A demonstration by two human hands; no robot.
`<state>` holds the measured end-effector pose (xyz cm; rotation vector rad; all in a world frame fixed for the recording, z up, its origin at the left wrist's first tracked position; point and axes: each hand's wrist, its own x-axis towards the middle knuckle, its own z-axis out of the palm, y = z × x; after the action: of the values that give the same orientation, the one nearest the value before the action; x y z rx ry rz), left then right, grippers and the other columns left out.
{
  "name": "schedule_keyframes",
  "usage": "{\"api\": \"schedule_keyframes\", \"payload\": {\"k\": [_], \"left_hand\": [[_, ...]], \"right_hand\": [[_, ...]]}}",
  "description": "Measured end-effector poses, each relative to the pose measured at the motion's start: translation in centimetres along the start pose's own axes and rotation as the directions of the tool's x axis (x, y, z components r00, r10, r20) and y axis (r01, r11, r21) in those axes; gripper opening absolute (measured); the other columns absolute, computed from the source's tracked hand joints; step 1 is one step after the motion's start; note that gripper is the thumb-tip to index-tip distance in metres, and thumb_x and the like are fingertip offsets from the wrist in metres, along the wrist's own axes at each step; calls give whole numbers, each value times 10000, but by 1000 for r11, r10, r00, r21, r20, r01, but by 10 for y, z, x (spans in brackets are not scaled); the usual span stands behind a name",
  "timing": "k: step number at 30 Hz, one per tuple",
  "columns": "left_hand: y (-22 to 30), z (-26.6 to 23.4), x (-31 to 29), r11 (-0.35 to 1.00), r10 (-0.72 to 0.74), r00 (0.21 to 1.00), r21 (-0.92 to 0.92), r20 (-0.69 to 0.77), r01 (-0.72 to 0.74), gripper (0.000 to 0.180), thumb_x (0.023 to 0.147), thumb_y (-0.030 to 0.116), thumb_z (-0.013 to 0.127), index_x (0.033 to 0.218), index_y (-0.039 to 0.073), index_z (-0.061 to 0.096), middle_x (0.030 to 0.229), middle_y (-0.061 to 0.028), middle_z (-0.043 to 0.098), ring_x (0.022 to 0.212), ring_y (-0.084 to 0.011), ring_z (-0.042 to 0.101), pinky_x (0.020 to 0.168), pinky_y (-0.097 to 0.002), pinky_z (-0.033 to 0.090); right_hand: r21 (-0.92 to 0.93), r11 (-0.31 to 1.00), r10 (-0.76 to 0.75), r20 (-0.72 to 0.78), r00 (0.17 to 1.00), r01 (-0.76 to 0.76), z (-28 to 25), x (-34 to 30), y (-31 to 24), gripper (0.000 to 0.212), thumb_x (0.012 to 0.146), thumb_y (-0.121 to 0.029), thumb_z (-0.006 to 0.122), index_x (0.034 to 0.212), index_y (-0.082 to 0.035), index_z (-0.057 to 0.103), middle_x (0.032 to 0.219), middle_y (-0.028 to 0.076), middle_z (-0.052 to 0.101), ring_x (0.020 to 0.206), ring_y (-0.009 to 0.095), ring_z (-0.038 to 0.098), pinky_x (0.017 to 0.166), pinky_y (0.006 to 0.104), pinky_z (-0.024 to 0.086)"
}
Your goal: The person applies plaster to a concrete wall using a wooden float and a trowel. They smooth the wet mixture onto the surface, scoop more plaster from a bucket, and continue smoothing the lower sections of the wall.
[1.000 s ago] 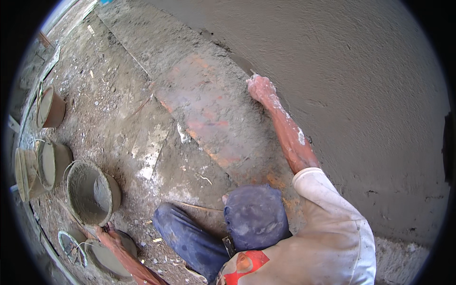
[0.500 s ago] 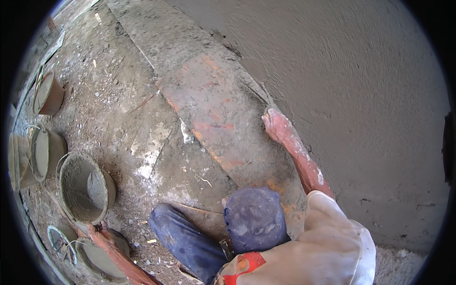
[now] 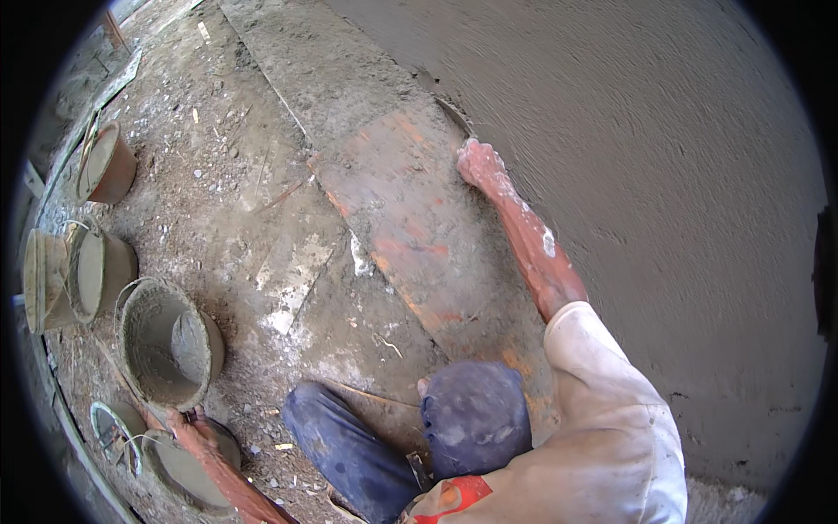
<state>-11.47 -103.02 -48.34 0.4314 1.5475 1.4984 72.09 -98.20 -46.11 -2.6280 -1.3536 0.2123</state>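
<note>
My right hand point(image 3: 480, 164), smeared with wet mortar, is closed round a trowel, its handle hidden in my fist. The trowel's narrow blade point(image 3: 454, 115) lies along the foot of the grey plastered wall point(image 3: 646, 175), where the wall meets the boards on the ground. Far to the left, my left hand point(image 3: 194, 430) has its fingers closed on the near rim of a mortar-caked bucket point(image 3: 216, 349). This bucket is tilted, its mouth toward me, with some wet mortar inside.
Several more buckets stand on the left, among them a reddish one point(image 3: 118, 175) and a mortar-filled one point(image 3: 109, 271). A mortar-stained board point(image 3: 410, 218) lies along the wall. Rubble and chips litter the ground point(image 3: 218, 192). My bent knees point(image 3: 476, 410) are in front.
My right hand and the trowel have moved farther away along the wall's foot and slightly left. My left hand stays at the bucket's rim. The whole view has shifted a little.
</note>
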Motion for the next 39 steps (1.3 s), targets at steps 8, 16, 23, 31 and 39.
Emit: {"api": "schedule_keyframes", "payload": {"k": [8,16,23,31,39], "left_hand": [[0,-29,16,1000,-7,1000,-11,2,7,335,1024,228,604,1321,77,568,1210,-48,635,1013,-176,618,833,-344,571],[2,-17,6,1000,20,1000,10,18,-20,421,1003,297,655,1349,75,564,1237,-53,638,1030,-185,610,855,-336,558],[-7,-10,5,1000,24,1000,12,13,-24,367,1017,262,642,1313,55,578,1229,-68,639,1044,-198,605,868,-343,555],[-2,-15,11,1000,0,999,-6,50,0,333,1034,227,609,1314,55,560,1231,-70,624,1049,-198,594,888,-365,550],[-7,-15,-1,999,51,998,12,38,-52,318,1046,245,588,1301,57,595,1198,-51,655,1010,-177,630,883,-363,568]], "right_hand": [[52,999,3,-10,1000,-3,-17,12,-5,393,991,-328,494,1069,-9,710,1124,287,696,1079,488,654,949,569,514],[81,991,-78,-272,959,104,-61,-96,44,316,1036,-312,553,1006,-4,617,941,288,672,829,496,661,711,567,512],[-30,1000,-11,-25,1000,10,-73,-270,86,311,995,-317,611,994,-6,618,946,279,672,889,486,655,754,547,507],[-50,970,234,-70,970,-238,-29,-256,66,341,1000,-322,585,1074,7,633,1003,283,685,949,495,652,842,572,517],[-171,922,310,-208,928,-347,-40,-281,69,311,1017,-313,564,1124,-31,638,1050,225,661,956,443,671,801,552,554]]}}
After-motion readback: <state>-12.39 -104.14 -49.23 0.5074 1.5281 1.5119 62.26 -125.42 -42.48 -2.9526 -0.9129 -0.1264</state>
